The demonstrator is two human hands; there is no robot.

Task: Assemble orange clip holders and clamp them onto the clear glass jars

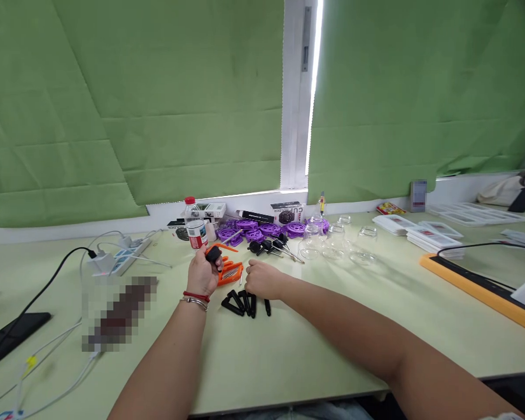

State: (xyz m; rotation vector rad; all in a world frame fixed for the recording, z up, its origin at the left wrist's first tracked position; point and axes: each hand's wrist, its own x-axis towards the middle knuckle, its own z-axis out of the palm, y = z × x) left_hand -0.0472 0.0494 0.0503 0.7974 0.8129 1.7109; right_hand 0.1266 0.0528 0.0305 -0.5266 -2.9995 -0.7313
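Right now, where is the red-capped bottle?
The bottle stands left of centre in the head view, just beyond the left hand and left of the purple parts.

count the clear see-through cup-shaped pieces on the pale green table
4 visible: in the front row, left piece, middle piece and right piece; behind them, back piece. Others may be hidden.

The black pieces (253,306) look like matt plastic, the clear vessels (335,235) glossy, the blinds (192,116) matt cloth.

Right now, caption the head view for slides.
Left hand holding a small black part, right hand beside slim black pieces, purple openwork discs behind.
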